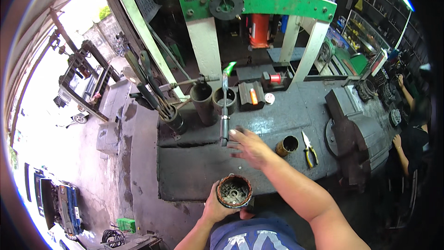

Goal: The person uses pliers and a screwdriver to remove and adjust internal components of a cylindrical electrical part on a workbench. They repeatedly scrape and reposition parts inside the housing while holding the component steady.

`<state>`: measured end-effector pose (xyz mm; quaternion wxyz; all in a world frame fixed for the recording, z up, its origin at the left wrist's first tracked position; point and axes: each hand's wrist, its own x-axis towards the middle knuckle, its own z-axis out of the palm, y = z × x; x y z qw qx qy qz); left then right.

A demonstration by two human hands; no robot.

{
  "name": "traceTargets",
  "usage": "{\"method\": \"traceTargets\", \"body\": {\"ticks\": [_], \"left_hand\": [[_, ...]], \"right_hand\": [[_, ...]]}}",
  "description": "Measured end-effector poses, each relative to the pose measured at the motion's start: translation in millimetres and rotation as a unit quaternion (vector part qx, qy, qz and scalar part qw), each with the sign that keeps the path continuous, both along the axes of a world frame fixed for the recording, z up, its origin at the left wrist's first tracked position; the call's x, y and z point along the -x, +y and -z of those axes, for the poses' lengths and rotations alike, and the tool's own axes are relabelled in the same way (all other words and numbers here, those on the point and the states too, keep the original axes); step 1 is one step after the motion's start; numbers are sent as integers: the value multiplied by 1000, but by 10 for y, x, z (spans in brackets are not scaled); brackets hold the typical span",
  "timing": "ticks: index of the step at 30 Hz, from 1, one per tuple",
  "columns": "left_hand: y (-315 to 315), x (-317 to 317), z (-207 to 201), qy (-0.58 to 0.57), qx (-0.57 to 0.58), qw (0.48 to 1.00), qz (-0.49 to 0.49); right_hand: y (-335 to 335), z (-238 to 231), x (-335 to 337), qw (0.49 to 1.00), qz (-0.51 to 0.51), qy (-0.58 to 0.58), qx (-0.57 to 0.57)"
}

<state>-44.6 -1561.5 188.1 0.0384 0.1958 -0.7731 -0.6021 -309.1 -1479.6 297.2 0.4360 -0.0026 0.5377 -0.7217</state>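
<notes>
My left hand (216, 208) is closed round a round metal housing (234, 195), held in front of my body at the bench's near edge. A ring of copper-coloured windings lines its rim, and a metal end with a central hole shows inside. Over the bench, my right hand (252, 147) reaches forward with its fingers stretched out and somewhat blurred; nothing shows in it. Nearest to its fingertips is the black handle of a hand torch (225, 127), whose tip ends in a bright green flame. Whether the fingers touch the handle I cannot tell.
Metal cylinders (202, 104) and a container of long tools (174, 119) stand left. A rusty cup (290, 144), yellow-handled pliers (311, 150) and a bench vise (354, 129) are right. An orange lighter (253, 96) lies on a block. A green-topped press (259, 2) rises behind; another person (411, 143) works far right.
</notes>
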Motion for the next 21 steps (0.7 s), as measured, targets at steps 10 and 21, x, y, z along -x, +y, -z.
{"method": "traceTargets", "body": {"ticks": [10,21], "left_hand": [[39,-62,463,31,55,997,-55],[-117,92,391,72,188,980,6]], "right_hand": [[211,-122,349,993,35,94,-61],[2668,-1444,152,586,-207,513,-592]]}}
